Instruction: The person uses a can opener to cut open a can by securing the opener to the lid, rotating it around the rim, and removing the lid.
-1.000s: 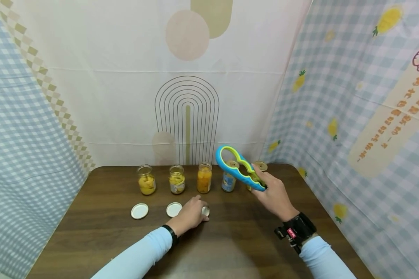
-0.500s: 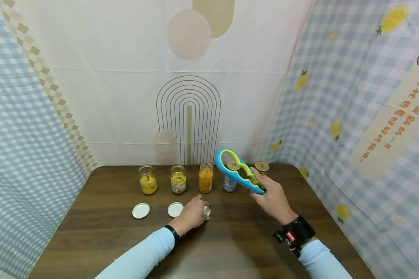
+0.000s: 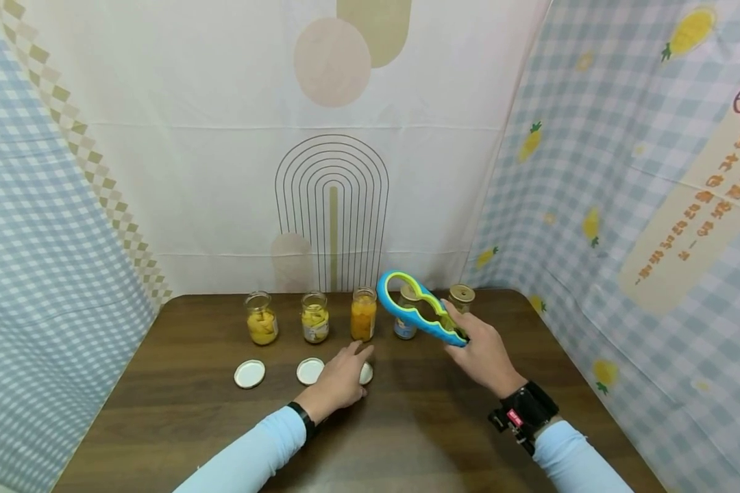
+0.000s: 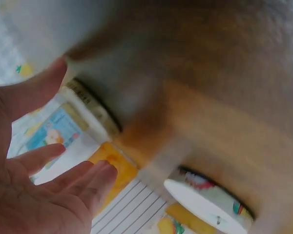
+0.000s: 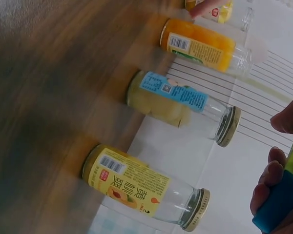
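My left hand (image 3: 339,381) is just over a white-lined jar lid (image 3: 366,374) on the table. Its fingers are spread and apart from the thumb in the left wrist view, with nothing gripped. My right hand (image 3: 484,349) grips a blue and green jar opener (image 3: 383,287), raised in front of two lidded jars. One is a blue-labelled jar (image 5: 173,91), the other a yellow-labelled jar (image 5: 129,180); both wear gold lids. Behind the left hand stands a lidless jar of orange fruit (image 3: 362,316).
Two more lidless jars of yellow fruit, one at the far left (image 3: 262,323) and one beside it (image 3: 314,323), complete the back row. Before them lie a left lid (image 3: 249,374) and a middle lid (image 3: 310,370), white side up. A patterned cloth (image 3: 222,192) hangs behind the wooden table (image 3: 179,411).
My left fingers have let go of the lid and spread, lifting slightly, while the lid stays on the table. The jar opener has dipped a little in my right hand.
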Tool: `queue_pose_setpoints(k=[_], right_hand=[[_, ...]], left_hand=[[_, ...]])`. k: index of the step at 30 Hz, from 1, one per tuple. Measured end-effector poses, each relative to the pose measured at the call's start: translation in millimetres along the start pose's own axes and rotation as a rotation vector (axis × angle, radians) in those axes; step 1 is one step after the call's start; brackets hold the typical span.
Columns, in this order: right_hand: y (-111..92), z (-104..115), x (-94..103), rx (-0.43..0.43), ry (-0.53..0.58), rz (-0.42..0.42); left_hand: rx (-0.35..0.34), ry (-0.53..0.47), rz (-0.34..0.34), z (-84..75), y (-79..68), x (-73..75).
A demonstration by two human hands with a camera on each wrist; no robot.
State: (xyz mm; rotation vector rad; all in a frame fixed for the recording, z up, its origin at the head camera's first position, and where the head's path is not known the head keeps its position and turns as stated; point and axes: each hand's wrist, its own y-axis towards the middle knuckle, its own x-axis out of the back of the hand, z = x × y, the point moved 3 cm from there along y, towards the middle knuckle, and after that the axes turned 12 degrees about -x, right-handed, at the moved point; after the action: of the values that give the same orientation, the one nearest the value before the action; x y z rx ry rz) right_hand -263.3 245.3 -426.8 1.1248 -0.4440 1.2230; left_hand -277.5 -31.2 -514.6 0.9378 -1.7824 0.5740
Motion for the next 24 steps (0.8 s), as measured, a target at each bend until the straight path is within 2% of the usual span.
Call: queue_pose_setpoints(k=[3, 6, 13, 19, 24], right_hand=[[3.3, -1.5, 1.7, 0.000, -0.005, 0.000], [6.7, -3.5, 3.5, -0.011, -0.003, 0.004], [14.5, -17.6, 7.0, -0.032, -0.024, -0.007], [14.2, -39.4, 13.3, -0.078, -0.027, -0.026], [12.5, -50.6, 16.1, -0.120, -0.019, -0.018]], left_hand=[[-0.014, 0.010, 0.000, -2.9, -9.0, 3.3], [-0.029, 0.013, -0.030, -5.2, -21.4, 6.5], [-0.008, -0.011, -0.110, -9.6, -56.8, 24.3], [0.007, -0.013, -0.211, -12.4, -86.3, 41.4], [-0.011, -0.007, -0.295, -16.5, -99.1, 48.8]])
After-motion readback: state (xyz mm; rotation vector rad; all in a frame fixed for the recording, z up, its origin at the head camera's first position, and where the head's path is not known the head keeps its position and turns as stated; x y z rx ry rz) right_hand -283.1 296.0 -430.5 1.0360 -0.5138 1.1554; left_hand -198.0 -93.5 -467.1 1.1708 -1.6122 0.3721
